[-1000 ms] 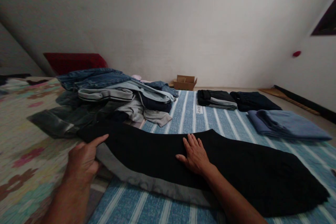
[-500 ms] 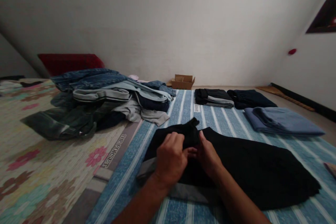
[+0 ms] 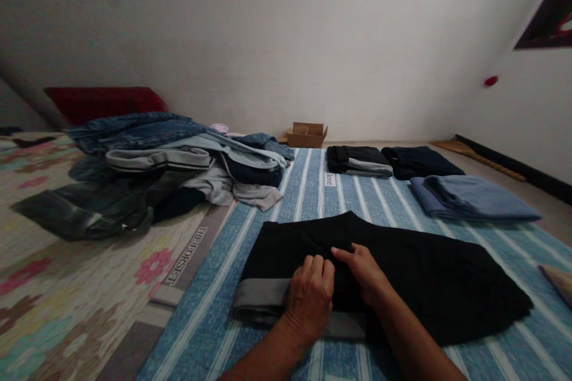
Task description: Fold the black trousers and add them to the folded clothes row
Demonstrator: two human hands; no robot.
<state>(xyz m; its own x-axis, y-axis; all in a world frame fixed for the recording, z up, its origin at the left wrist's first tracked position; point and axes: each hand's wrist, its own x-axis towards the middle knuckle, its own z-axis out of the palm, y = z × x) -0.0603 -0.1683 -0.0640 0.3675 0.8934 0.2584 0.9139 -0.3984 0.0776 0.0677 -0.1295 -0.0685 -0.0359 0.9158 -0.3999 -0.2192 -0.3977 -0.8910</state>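
Observation:
Black trousers (image 3: 429, 274) lie flat in front of me, folded over at the left, where a grey band (image 3: 261, 294) shows along the near edge. My left hand (image 3: 311, 292) is closed with curled fingers on the black cloth just above that band. Close by on the right, my right hand (image 3: 364, 274) grips a fold of the same cloth, thumb on top; its other fingers are partly hidden. The two hands are a little apart near the middle of the garment.
A heap of jeans and other clothes (image 3: 179, 155) lies at the left. Folded dark clothes (image 3: 357, 161) and folded blue trousers (image 3: 478, 197) lie at the back right on a blue striped sheet (image 3: 214, 309). A cardboard box (image 3: 307, 136) stands by the wall.
The raised black flap near my hands now lies flatter. My left hand has moved right and nearer to me, uncovering the grey band. The view has shifted slightly.

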